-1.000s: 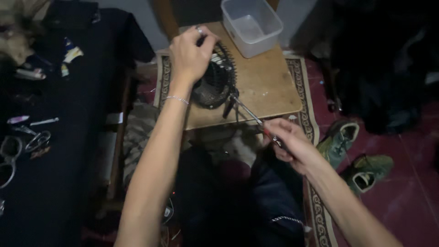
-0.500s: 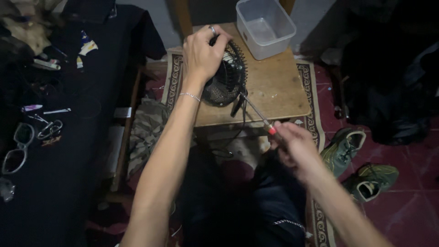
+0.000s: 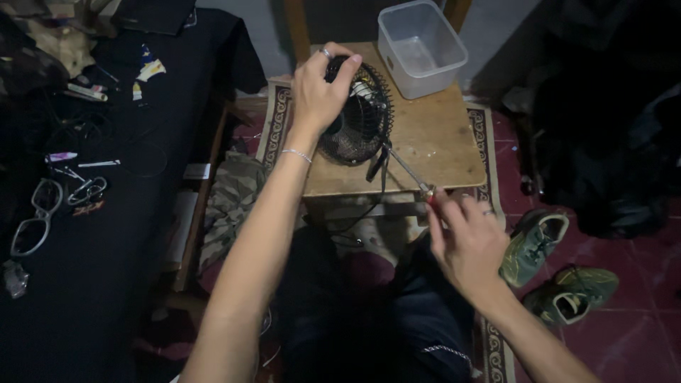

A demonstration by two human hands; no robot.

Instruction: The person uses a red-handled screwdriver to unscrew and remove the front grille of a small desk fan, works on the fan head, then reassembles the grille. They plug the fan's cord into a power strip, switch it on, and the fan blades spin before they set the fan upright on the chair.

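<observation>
Fingers of the left hand [image 3: 320, 96] curl over the top of a small round fan with a black wire cage [image 3: 357, 117], clamped around its upper rim so that the cage stays tilted on edge, its face turned toward the other hand, rather than rolling flat. A silver ring sits on one of those fingers and a thin bracelet on the wrist below. Well to the left of that hand, on a black cloth-covered surface [image 3: 106, 213], lie clear-framed safety glasses [image 3: 32, 223], scissors and small scattered bits. Under the fan is a low square wooden stool [image 3: 440, 145], which serves as a bench within easy reach, standing on a patterned rug. Beyond the fingers, at the stool's far corner, rests an empty clear plastic tub [image 3: 421, 46]. Right of the fan, the right hand [image 3: 464, 245] pinches the red handle of a slim metal-shafted screwdriver [image 3: 406, 170] between thumb and fingertips, a light grip suited to twirling; the shaft slants up so its tip meets the cage's lower edge. Farther right, two worn green sneakers [image 3: 535, 245] lie on the red tiled floor.
</observation>
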